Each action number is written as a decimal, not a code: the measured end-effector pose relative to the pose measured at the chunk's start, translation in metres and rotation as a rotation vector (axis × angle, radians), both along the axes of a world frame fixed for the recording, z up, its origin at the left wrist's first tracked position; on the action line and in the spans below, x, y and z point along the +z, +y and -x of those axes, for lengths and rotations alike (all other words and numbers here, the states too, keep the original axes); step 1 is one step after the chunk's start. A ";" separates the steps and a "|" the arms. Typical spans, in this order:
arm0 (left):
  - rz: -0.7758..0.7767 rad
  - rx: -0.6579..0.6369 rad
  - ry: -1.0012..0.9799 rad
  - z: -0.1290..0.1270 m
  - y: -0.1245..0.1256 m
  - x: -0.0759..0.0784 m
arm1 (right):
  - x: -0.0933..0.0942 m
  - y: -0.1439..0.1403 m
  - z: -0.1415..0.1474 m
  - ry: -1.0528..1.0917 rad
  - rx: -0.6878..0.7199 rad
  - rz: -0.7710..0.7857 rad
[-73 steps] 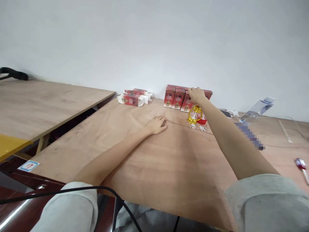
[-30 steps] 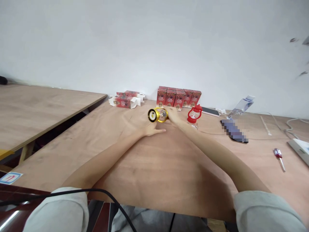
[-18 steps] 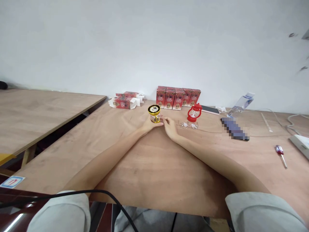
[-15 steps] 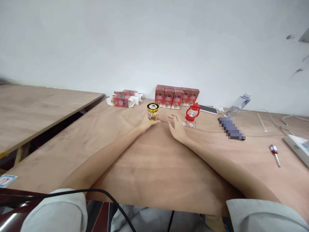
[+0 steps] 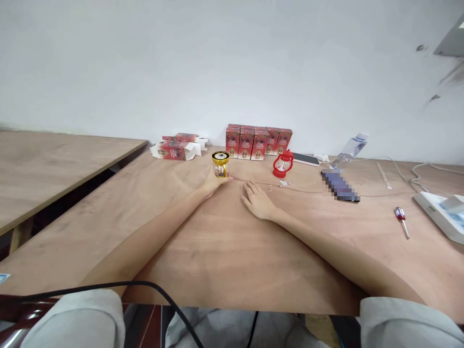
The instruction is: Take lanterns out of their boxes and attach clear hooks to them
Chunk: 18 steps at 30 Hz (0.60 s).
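My left hand (image 5: pixel 213 183) holds a small gold toy lantern (image 5: pixel 220 164) upright on the wooden table (image 5: pixel 224 241), fingers closed around its base. A short way to the right, my right hand (image 5: pixel 258 200) lies flat and empty on the table, fingers spread. A red toy lantern (image 5: pixel 282 164) stands beyond it, with small metal hooks (image 5: pixel 281 183) at its foot. Several red boxes (image 5: pixel 257 142) stand in a row against the wall, and more red boxes (image 5: pixel 176 148) lie on their sides to the left.
A phone (image 5: pixel 306 158), a tipped plastic bottle (image 5: pixel 348 148) and white cables (image 5: pixel 416 169) lie at the back right. A red-handled screwdriver (image 5: pixel 401 220) and a white device (image 5: pixel 440 215) sit far right. A second table (image 5: pixel 47 159) stands left across a gap.
My right hand left the row of boxes, carried the gold lantern leftward and passed it to my left hand, then let go and settled flat on the table. The view shifted slightly right.
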<state>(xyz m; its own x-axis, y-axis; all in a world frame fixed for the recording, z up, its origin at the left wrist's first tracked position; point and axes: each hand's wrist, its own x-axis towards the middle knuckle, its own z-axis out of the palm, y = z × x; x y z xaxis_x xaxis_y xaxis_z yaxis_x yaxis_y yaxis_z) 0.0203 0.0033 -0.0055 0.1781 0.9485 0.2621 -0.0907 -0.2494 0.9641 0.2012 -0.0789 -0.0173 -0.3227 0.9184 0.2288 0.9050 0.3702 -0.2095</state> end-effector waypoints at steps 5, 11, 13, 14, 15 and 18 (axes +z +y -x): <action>-0.020 0.002 -0.014 0.000 -0.002 0.001 | 0.000 -0.017 0.019 0.124 0.116 0.035; -0.018 0.000 -0.020 0.000 -0.006 0.003 | 0.004 -0.010 0.005 0.307 -0.034 0.078; -0.008 0.006 -0.020 0.000 -0.007 0.004 | 0.005 -0.003 -0.005 0.304 -0.138 0.097; -0.002 0.008 -0.021 0.001 -0.007 0.004 | 0.005 0.001 -0.010 0.297 -0.192 0.103; 0.003 0.008 -0.022 0.001 -0.007 0.004 | 0.005 0.005 -0.015 0.290 -0.242 0.105; -0.008 0.006 -0.006 0.003 -0.006 0.003 | 0.004 0.013 -0.027 0.283 -0.339 0.069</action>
